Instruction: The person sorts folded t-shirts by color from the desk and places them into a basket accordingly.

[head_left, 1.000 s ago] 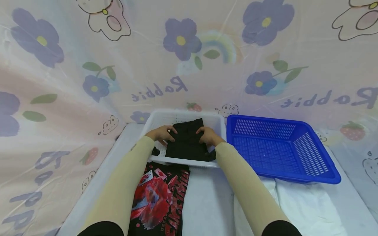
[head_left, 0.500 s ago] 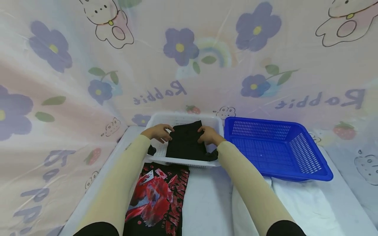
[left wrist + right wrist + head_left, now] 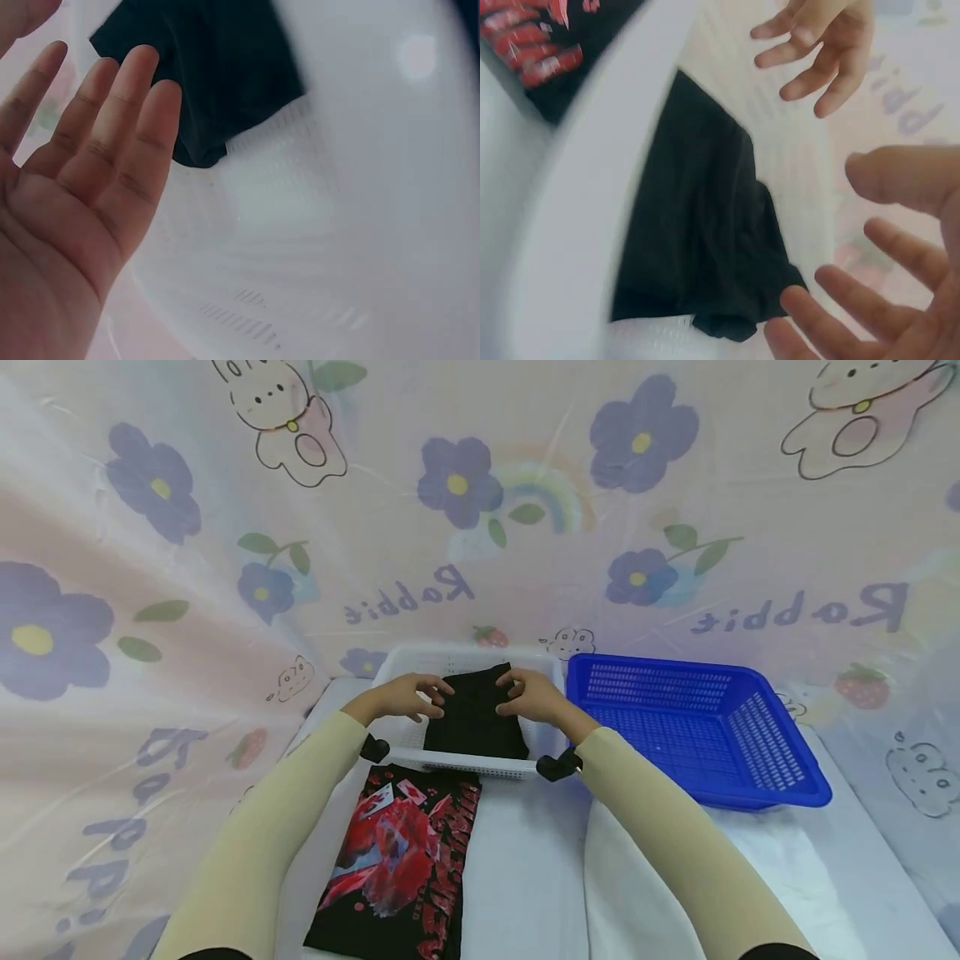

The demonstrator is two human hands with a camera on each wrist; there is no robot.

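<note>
The folded black garment (image 3: pixel 474 713) is now released and lies in the white basket (image 3: pixel 465 766). The left hand (image 3: pixel 408 696), at its 9 o'clock, and the right hand (image 3: pixel 534 693), at 3 o'clock, have been lifted clear, fingers spread and empty; the placing looks finished.

A black garment (image 3: pixel 476 720) lies in a white basket (image 3: pixel 465 765), beside a blue basket (image 3: pixel 780 785).
</note>
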